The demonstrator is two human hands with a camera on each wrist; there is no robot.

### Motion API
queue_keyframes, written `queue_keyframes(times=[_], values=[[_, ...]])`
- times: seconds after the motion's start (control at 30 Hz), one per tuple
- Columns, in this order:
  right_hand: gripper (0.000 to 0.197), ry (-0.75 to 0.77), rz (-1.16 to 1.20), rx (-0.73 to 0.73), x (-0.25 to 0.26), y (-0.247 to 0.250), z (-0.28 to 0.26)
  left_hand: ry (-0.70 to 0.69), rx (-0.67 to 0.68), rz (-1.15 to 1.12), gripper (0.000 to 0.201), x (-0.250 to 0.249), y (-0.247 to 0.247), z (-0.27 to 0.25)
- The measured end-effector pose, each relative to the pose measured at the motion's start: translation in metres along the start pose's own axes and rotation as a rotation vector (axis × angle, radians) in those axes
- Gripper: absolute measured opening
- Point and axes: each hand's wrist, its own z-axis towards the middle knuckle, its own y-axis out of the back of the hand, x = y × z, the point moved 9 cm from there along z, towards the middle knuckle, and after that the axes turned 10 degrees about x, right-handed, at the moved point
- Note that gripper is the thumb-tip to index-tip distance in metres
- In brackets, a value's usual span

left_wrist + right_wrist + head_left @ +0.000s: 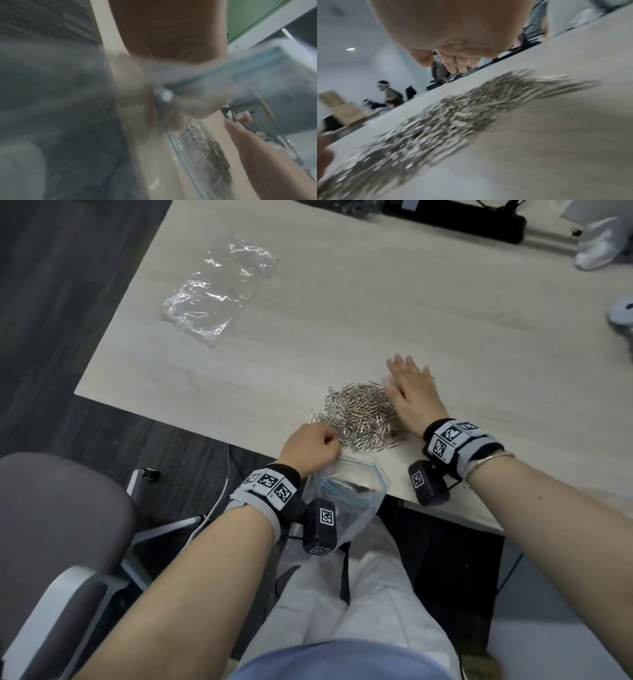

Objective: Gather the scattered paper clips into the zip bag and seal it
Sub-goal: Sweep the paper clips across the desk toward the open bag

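A heap of silver paper clips [359,414] lies near the table's front edge, blurred in the right wrist view [436,121] and seen through plastic in the left wrist view [209,147]. My left hand [311,448] grips the rim of a clear zip bag [346,494] with a blue seal strip [243,70]. The bag hangs open-mouthed at the table edge, just below the heap. My right hand [412,392] lies flat with straight fingers [453,65] against the heap's right side.
A crumpled clear plastic bag [215,292] lies at the table's far left. A black bar [455,215] and a white glove [603,244] sit at the far edge. A grey office chair [58,529] stands to my left. The light wooden table [342,320] stretches ahead.
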Motion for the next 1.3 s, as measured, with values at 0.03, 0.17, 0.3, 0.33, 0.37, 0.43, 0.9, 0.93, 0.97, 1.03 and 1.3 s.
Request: queue_keyframes(times=[0.03,0.17,0.3,0.33,0.37,0.43,0.9,0.93,0.97,1.03,1.3], values=[[0.053,-0.06,0.041,-0.018,-0.017,0.005,-0.005,-0.003,0.005,0.005,0.022,-0.001,-0.001,-0.001],[0.054,-0.234,0.136,-0.012,-0.068,0.004,-0.018,-0.022,0.007,0.017,0.024,-0.002,-0.002,-0.004],[0.056,-0.239,0.132,0.012,-0.065,-0.007,-0.014,-0.039,0.023,-0.002,0.014,0.0,-0.007,-0.006],[0.056,-0.226,0.135,0.014,-0.059,-0.009,-0.012,-0.039,0.022,-0.008,0.014,0.001,-0.008,-0.006],[0.057,-0.212,0.141,0.017,-0.052,-0.011,-0.009,-0.039,0.026,-0.011,0.014,0.001,-0.009,-0.007],[0.056,-0.179,0.141,0.022,-0.038,-0.015,-0.004,-0.044,0.04,-0.005,0.015,0.002,-0.011,-0.007],[0.057,-0.107,0.111,-0.041,-0.013,-0.029,-0.038,-0.053,0.041,-0.024,0.021,0.0,-0.016,-0.016],[0.056,-0.166,0.141,-0.072,-0.026,-0.027,-0.047,-0.052,0.042,-0.022,0.021,0.0,-0.017,-0.016],[0.056,-0.222,0.169,-0.084,-0.037,-0.028,-0.056,-0.05,0.046,-0.022,0.021,0.001,-0.018,-0.016],[0.057,-0.292,0.179,-0.06,-0.052,-0.035,-0.07,-0.048,0.049,-0.021,0.02,0.001,-0.019,-0.017],[0.064,-0.142,0.111,0.074,0.001,-0.074,-0.064,-0.036,0.036,-0.006,0.02,0.004,-0.024,-0.021]])
